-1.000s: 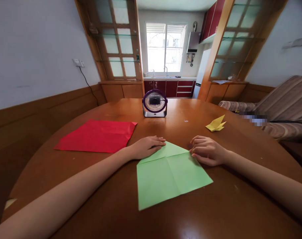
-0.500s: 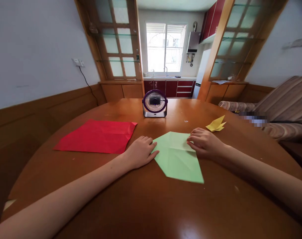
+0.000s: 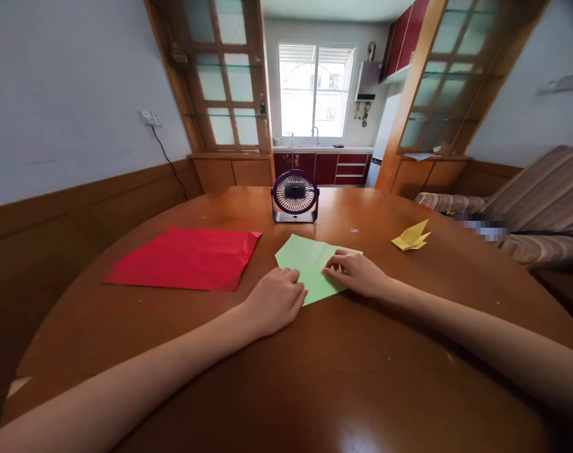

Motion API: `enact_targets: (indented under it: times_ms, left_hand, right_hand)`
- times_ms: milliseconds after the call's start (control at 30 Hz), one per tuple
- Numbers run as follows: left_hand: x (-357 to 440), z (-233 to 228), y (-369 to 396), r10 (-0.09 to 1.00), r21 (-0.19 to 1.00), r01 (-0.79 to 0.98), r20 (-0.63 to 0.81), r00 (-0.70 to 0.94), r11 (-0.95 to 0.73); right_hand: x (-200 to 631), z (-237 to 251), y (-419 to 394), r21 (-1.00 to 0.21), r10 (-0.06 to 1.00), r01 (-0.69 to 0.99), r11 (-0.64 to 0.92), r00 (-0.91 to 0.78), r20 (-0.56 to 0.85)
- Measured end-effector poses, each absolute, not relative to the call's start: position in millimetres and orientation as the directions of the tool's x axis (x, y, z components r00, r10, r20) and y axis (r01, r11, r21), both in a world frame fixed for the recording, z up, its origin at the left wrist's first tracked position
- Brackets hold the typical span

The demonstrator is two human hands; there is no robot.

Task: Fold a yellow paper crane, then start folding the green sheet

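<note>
Count: one green paper sheet (image 3: 309, 264), one red paper sheet (image 3: 185, 258), one yellow folded paper figure (image 3: 411, 236), one small purple desk fan (image 3: 295, 196), two bare hands.
Green paper sheet: lies flat on the surface, mid-scene, just near of the fan and right of the red sheet; partly folded, with creases across it.
Axis: its long line runs from far left to near right; one corner points to the far left, toward the fan's left side, and the near tip lies between the two hands.
Left hand (image 3: 274, 301): palm down, fingers curled, fingertips on the sheet's near left edge; grip narrow, pressing rather than clasping.
Right hand (image 3: 356, 272): fingertips flat on the sheet's right part, grip loose, holding nothing up.
Red paper sheet: flat, left of the green one, apart from it.
Yellow figure: far right, well apart from the hands.
Surface (image 3: 286, 390): round, glossy brown wood, with a few pale specks.
Room: wood-panelled walls, glazed wooden shelving either side of an opening to a kitchen with a window (image 3: 316, 90) and red cabinets; a striped sofa (image 3: 541, 201) at right.
</note>
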State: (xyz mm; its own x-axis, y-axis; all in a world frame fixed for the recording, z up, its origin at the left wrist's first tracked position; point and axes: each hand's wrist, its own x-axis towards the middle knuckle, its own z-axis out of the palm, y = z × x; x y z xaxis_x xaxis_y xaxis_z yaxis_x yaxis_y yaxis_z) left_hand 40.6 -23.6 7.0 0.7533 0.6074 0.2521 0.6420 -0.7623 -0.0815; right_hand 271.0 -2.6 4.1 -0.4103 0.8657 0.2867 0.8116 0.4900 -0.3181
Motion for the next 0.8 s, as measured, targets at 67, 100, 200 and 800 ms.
enact_targets:
  times_ms: [67, 100, 200, 800]
  left_hand:
    - [33.7, 5.5, -11.7, 0.612, 0.069, 0.619, 0.269, 0.744, -0.782]
    - [30.1, 4.2, -5.4, 0.616, 0.13, 0.606, 0.278, 0.737, -0.785]
    - [21.2, -1.2, 9.4, 0.611, 0.188, 0.581, 0.243, 0.753, -0.792]
    - [20.6, -8.8, 0.2, 0.555, 0.145, 0.543, 0.058, 0.83, -0.827]
  right_hand:
    - [265.2, 4.4, -0.8, -0.38, 0.878, 0.794, 0.474, -0.391, 0.278]
    - [262.4, 4.5, 0.3, -0.4, 0.881, 0.788, 0.469, -0.385, 0.274]
    - [256.1, 3.0, 4.3, -0.428, 0.889, 0.78, 0.456, -0.379, 0.257]
    - [256.8, -10.0, -4.4, -0.408, 0.83, 0.733, 0.544, -0.4, 0.389]
